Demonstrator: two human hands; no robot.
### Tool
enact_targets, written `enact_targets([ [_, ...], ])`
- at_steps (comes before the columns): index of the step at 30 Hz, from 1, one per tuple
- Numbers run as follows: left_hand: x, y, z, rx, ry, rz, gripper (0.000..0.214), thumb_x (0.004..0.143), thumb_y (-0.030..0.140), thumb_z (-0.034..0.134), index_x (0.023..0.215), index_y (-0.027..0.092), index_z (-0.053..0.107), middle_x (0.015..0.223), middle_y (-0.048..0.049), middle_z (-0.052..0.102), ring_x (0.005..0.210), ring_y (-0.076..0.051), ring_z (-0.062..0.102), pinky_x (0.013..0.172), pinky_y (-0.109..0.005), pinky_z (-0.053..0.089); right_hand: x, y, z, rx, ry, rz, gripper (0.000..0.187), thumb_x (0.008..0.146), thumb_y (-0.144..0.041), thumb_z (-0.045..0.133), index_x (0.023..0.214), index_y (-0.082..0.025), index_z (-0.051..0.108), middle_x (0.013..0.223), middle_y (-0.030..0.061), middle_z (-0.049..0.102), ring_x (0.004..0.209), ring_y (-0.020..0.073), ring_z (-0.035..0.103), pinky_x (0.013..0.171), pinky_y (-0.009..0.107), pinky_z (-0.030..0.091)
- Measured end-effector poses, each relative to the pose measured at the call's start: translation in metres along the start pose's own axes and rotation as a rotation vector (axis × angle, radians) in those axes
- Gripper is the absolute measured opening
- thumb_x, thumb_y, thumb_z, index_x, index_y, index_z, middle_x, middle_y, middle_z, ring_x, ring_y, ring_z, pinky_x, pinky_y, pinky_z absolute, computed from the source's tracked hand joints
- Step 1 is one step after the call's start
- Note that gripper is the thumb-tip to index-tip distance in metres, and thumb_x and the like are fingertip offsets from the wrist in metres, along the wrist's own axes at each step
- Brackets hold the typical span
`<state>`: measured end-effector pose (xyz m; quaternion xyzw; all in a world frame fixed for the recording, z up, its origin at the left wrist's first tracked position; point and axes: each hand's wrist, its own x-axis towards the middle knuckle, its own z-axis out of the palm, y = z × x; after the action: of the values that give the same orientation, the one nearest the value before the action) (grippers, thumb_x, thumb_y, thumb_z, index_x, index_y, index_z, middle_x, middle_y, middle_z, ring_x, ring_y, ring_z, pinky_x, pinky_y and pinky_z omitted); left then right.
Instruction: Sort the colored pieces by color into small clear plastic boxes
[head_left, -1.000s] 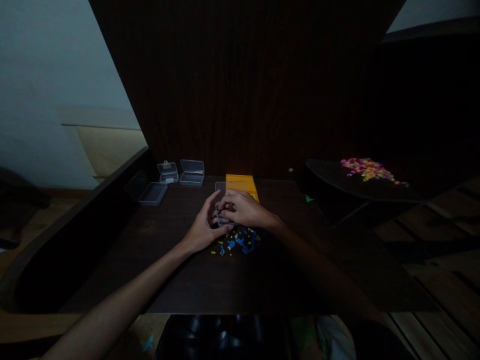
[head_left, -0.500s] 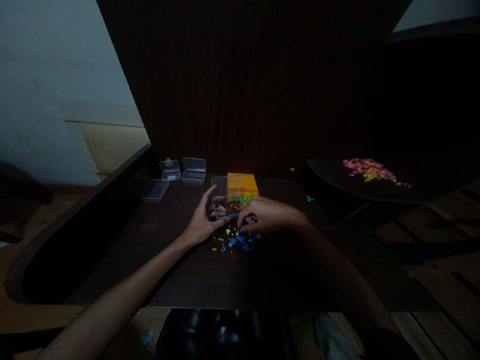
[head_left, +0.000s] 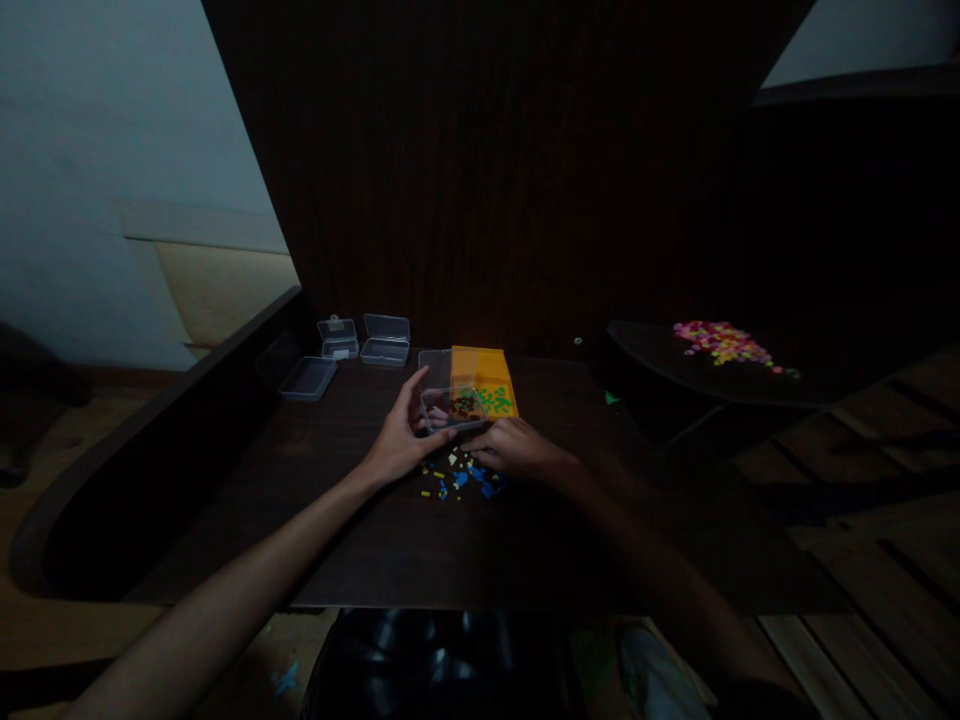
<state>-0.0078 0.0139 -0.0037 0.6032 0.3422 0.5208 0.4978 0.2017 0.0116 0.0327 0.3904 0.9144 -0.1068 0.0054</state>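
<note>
My left hand point(head_left: 405, 432) grips a clear plastic box point(head_left: 448, 375) by its left side, thumb at the front edge; its lid is raised. Small brown pieces point(head_left: 466, 404) lie inside it. Just behind and to the right stands an open yellow box point(head_left: 478, 362) with green pieces point(head_left: 495, 400) in it. My right hand point(head_left: 516, 447) is at the clear box's front right corner, over the loose pile, fingers bent together; whether a small piece is between them is hidden. Blue pieces point(head_left: 487, 484) and yellow pieces point(head_left: 426, 493) are scattered on the dark tabletop below both hands.
Two open clear boxes, a hinged case point(head_left: 386, 340) and a smaller one point(head_left: 339, 338), stand at the back left beside a shallow clear tray point(head_left: 308, 379). Pink and yellow beads point(head_left: 724, 342) lie on a raised side surface at right. A raised wooden edge point(head_left: 172, 440) borders the left.
My right hand has shifted slightly left and lower, uncovering more of the green pieces. My left hand still holds the clear box in nearly the same place.
</note>
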Motion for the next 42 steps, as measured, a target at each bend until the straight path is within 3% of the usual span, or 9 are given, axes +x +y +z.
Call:
enact_targets([
  [19, 0.001, -0.001, 0.000, -0.020, 0.007, 0.013, 0.096, 0.065, 0.020, 0.082, 0.144, 0.030, 0.030, 0.125, -0.0111, 0.054, 0.088, -0.015, 0.063, 0.088, -0.042, 0.055, 0.005, -0.003, 0.006, 0.021, -0.018, 0.103, 0.017, 0.083, -0.022, 0.058, 0.095, -0.018, 0.068, 0.090, 0.0051, 0.069, 0.082, 0.0176, 0.061, 0.069, 0.024, 0.037],
  [26, 0.001, 0.001, 0.001, -0.019, 0.004, 0.012, 0.096, 0.064, 0.021, 0.083, 0.143, 0.032, 0.030, 0.124, -0.0103, 0.053, 0.089, -0.016, 0.063, 0.089, -0.044, 0.055, 0.004, -0.002, 0.005, 0.089, -0.041, 0.110, 0.018, 0.079, -0.022, 0.062, 0.096, -0.020, 0.068, 0.078, 0.0007, 0.066, 0.074, 0.0149, 0.057, 0.066, 0.022, 0.036],
  [34, 0.000, 0.002, 0.001, -0.020, 0.000, 0.003, 0.096, 0.066, 0.022, 0.082, 0.144, 0.029, 0.028, 0.124, -0.0114, 0.053, 0.088, -0.016, 0.062, 0.090, -0.045, 0.054, 0.001, 0.001, 0.003, 0.066, -0.016, 0.070, 0.023, 0.084, -0.023, 0.057, 0.100, -0.023, 0.073, 0.094, 0.0036, 0.073, 0.085, 0.0176, 0.064, 0.072, 0.025, 0.039],
  [42, 0.001, -0.001, -0.001, 0.001, 0.008, 0.013, 0.096, 0.065, 0.023, 0.083, 0.145, 0.029, 0.029, 0.124, -0.0113, 0.054, 0.089, -0.017, 0.064, 0.089, -0.043, 0.055, 0.003, -0.001, 0.014, 0.002, 0.029, 0.133, 0.021, 0.088, -0.027, 0.052, 0.095, -0.022, 0.071, 0.084, 0.0048, 0.072, 0.076, 0.0177, 0.063, 0.065, 0.026, 0.037],
])
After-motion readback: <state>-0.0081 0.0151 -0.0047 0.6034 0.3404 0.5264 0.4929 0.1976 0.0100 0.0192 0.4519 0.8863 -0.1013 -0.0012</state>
